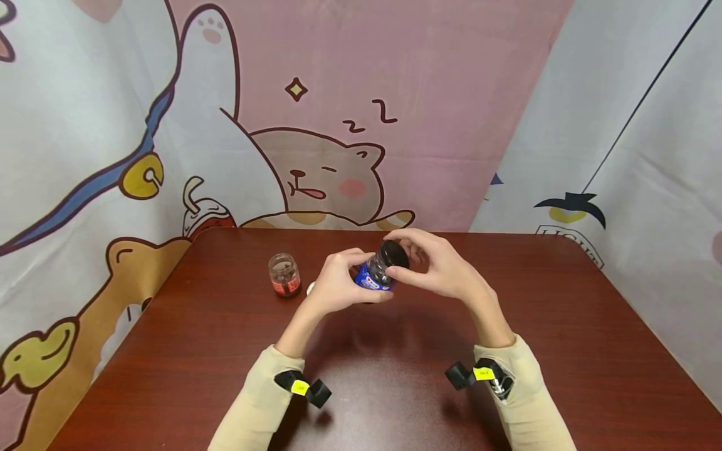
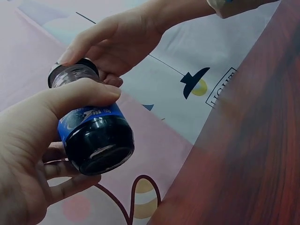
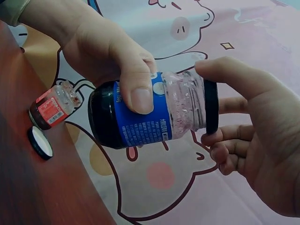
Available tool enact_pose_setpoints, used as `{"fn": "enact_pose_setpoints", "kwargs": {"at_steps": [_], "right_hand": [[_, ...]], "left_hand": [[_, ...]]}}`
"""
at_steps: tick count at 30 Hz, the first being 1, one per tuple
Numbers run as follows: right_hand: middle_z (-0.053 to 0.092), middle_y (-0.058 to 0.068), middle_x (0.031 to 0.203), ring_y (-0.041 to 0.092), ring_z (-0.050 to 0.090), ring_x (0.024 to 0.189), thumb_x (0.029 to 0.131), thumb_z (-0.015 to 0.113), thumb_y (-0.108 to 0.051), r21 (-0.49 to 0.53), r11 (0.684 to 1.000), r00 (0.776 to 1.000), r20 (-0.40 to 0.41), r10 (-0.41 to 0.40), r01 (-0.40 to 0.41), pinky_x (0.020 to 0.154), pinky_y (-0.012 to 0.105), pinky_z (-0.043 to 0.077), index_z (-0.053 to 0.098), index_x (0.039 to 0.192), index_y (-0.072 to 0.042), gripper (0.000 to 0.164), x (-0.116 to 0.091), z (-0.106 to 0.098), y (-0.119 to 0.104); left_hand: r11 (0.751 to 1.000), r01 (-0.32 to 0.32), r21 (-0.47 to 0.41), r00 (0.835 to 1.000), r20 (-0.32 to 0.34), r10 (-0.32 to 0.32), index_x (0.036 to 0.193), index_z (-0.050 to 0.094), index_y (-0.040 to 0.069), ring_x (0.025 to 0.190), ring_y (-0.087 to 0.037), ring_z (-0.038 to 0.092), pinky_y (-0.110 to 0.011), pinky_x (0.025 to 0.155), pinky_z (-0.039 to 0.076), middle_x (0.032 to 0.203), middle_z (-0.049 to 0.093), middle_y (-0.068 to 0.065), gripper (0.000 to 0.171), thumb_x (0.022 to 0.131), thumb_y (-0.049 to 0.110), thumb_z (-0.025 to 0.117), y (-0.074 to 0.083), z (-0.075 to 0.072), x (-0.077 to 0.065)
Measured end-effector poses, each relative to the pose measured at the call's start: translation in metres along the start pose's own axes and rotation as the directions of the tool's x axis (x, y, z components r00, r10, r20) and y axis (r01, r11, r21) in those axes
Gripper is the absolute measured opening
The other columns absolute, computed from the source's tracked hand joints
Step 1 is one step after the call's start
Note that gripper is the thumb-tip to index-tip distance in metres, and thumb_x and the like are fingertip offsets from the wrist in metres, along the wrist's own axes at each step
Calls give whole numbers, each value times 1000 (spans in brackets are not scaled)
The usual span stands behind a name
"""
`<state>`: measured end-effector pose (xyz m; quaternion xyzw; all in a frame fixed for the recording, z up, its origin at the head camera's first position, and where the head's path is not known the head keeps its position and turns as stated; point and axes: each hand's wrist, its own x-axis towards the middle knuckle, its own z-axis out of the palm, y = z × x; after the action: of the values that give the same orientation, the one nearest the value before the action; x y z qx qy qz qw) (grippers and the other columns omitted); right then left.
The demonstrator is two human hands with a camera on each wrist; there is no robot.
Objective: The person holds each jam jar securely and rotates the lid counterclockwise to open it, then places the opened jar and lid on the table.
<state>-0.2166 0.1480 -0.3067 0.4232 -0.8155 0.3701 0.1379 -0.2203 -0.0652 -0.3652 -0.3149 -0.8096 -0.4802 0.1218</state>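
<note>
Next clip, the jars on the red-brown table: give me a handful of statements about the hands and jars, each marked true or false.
1. The left hand grips the blue-labelled jar by its body. True.
2. The right hand rests flat on the table. False: its fingers hold the jar's black lid.
3. The blue-labelled jar stands upright on the table. False: it is held tilted in the air.
4. A small red-labelled jar stands on the table with no lid on. True.
5. A loose lid lies beside that small jar. True.
</note>
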Motion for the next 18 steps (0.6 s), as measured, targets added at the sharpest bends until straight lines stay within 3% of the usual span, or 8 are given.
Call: {"fn": "enact_pose_setpoints", "kwargs": {"at_steps": [5,18], "right_hand": [[52,12,75,27,48,64,78,71,-10,32,999,999,-23,36,-35,55,38,40,51,116,-4,44,2,-8,-17],[54,17,80,28,52,66,75,71,-1,80,996,994,-103,34,-26,55,36,43,45,115,4,47,1,-8,-8]], "left_hand": [[1000,11,22,999,-35,-11,103,67,22,70,-9,55,-24,59,48,83,60,11,52,58,41,84,-1,-1,0],[999,33,40,994,-108,-28,104,66,19,71,-9,56,-24,59,48,87,60,10,54,58,41,85,-2,-2,2]]}}
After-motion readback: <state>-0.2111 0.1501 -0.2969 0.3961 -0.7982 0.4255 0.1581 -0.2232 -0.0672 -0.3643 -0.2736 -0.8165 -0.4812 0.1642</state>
